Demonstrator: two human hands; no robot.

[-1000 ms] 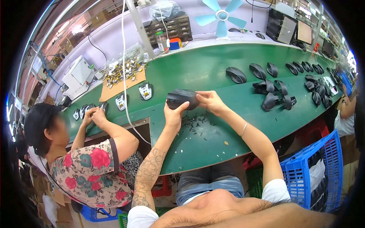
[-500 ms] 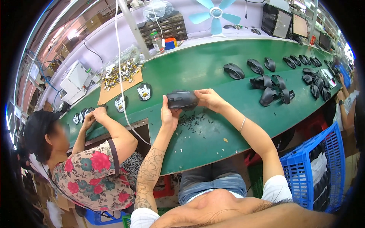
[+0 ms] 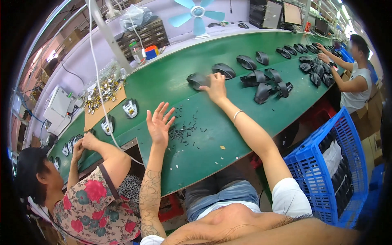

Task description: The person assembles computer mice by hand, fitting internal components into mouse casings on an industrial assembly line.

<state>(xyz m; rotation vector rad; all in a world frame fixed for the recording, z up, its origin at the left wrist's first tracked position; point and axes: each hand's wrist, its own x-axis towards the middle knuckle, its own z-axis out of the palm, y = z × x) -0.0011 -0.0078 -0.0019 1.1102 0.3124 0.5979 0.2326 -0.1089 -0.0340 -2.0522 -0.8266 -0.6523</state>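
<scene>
The right hand (image 3: 215, 85) extends forward to about 12 o'clock from the body and rests on a black mouse shell (image 3: 197, 79) lying on the green counter (image 3: 228, 126). The fingers lie over the right side of the shell; whether the grip is closed on it or merely touching cannot be determined. A second black mouse shell (image 3: 223, 70) sits just beside the hand at 1 o'clock.

The left hand (image 3: 159, 122) is raised above the counter at 11 o'clock, palm open, fingers spread apart, holding nothing. A scatter of small dark screws (image 3: 183, 131) lies on the counter just beside this hand, at its 3 o'clock.

A cluster of black shell parts (image 3: 267, 83) lies at 2 o'clock, well apart from the left hand and near the right forearm. A white cable (image 3: 98, 85) hangs down across the counter at 10 o'clock.

At 9 o'clock, a co-worker in a floral top (image 3: 87, 204) has both hands at the counter edge near white-and-black mouse bases (image 3: 130, 108). At 2 o'clock, far along the counter, another person in a white shirt (image 3: 359, 81) reaches toward further black shells. A blue plastic crate (image 3: 326, 163) stands below the counter at 4 o'clock. A light-blue fan (image 3: 198, 14) stands at the rear at 12 o'clock.
</scene>
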